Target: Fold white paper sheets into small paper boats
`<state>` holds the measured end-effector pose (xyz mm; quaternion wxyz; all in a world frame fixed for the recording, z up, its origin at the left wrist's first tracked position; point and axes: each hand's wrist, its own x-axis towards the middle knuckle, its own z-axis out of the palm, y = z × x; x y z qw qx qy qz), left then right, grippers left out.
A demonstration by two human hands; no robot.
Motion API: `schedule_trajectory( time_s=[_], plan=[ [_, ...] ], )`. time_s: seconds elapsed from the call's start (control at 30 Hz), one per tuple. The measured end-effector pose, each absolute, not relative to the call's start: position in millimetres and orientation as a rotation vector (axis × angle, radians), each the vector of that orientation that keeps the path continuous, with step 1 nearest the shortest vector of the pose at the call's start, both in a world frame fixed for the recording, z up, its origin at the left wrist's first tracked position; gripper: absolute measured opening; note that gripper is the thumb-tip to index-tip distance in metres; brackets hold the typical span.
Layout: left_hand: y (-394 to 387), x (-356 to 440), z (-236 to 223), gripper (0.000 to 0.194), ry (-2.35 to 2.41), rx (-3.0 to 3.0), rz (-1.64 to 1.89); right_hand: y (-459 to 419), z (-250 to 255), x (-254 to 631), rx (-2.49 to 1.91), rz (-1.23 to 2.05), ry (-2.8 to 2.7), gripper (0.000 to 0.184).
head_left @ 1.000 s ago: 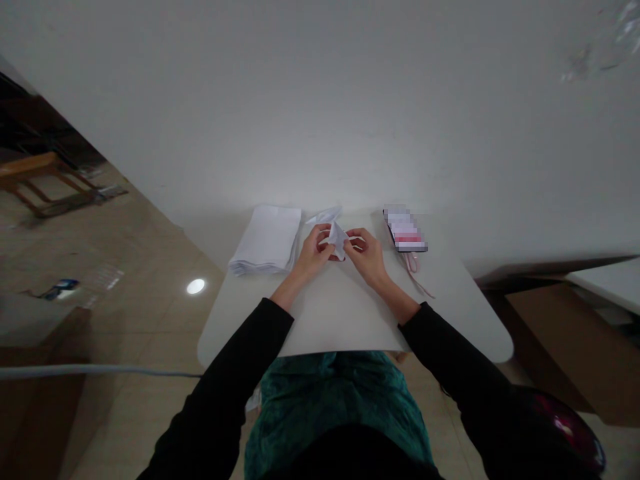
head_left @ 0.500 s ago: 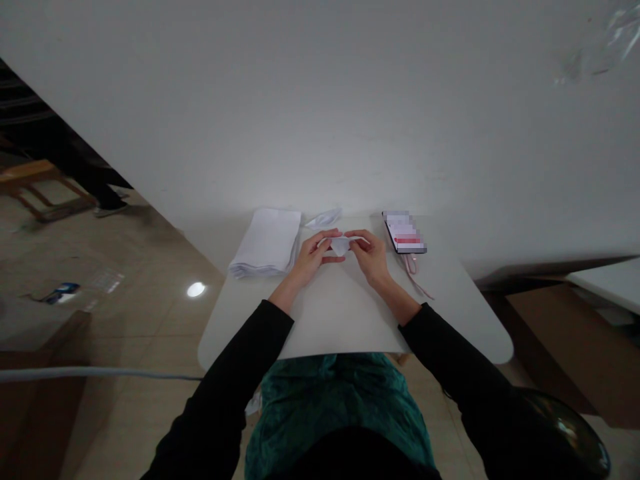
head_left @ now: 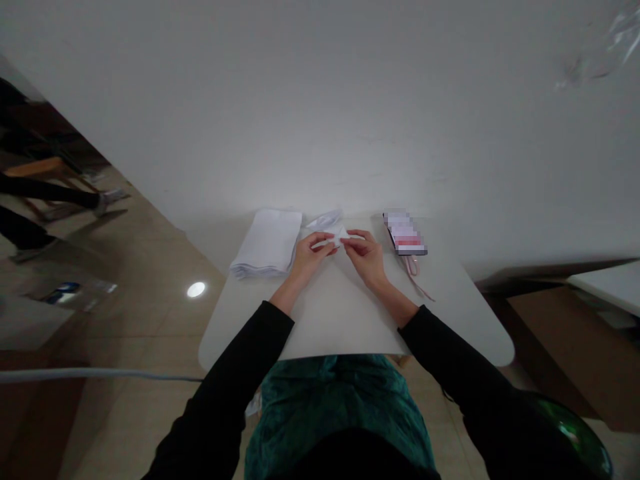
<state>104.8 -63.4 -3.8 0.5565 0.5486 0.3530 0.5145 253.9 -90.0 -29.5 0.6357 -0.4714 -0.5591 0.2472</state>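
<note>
A small folded piece of white paper (head_left: 340,235) is pinched between both hands above the white table (head_left: 345,320). My left hand (head_left: 312,255) grips its left side with thumb and fingers. On its right side, my right hand (head_left: 367,255) holds it the same way. Just behind the hands lies another folded white paper piece (head_left: 324,220). Left of my left hand sits a thick stack of white paper (head_left: 270,241). The fingers partly cover the held paper, so its exact shape is hard to make out.
A phone (head_left: 406,233) with a blurred screen and a pink strap (head_left: 411,265) lies right of my hands. A pale wall (head_left: 320,107) rises behind the table. Cardboard (head_left: 575,353) stands at lower right. Another person's legs (head_left: 55,193) show near a wooden stool (head_left: 43,168).
The held paper has been turned and tilted between my fingers and now looks flatter than at first. At far left, another person's legs have come into view.
</note>
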Motion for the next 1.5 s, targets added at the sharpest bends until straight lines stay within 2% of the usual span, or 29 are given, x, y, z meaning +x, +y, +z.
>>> schedule_trajectory(
  time_s=[0.23,0.33,0.4,0.57,0.8,1.13,1.5],
  plan=[
    [-55.0,101.7,-12.0,0.023,0.911,1.394,1.26,-93.0,-26.2,250.1,-0.973,0.582,-1.323,0.013],
    [-51.7,100.6,-14.4,0.017,0.892,1.488,1.227,-91.8,-24.2,252.1,-1.016,0.542,-1.238,0.026],
    [-52.2,101.4,-14.6,0.019,0.875,1.526,1.193,-90.4,-22.9,254.9,-1.07,0.563,-1.169,0.035],
    [-59.5,105.8,-11.7,0.027,0.826,1.5,1.087,-86.8,-22.9,260.1,-1.135,0.696,-1.205,0.025],
    [-60.3,108.8,-17.5,0.032,0.888,1.469,1.226,-84.5,-25.7,259.3,-1.149,0.743,-1.148,0.029],
    [-59.8,107.7,-20.4,0.026,0.909,1.592,1.276,-86.3,-24.7,255.1,-1.079,0.855,-1.135,0.031],
    [-61.7,102.4,-11.8,0.02,0.926,1.906,1.232,-90.0,-24.2,256.5,-1.085,0.775,-1.149,0.025]
  ],
)
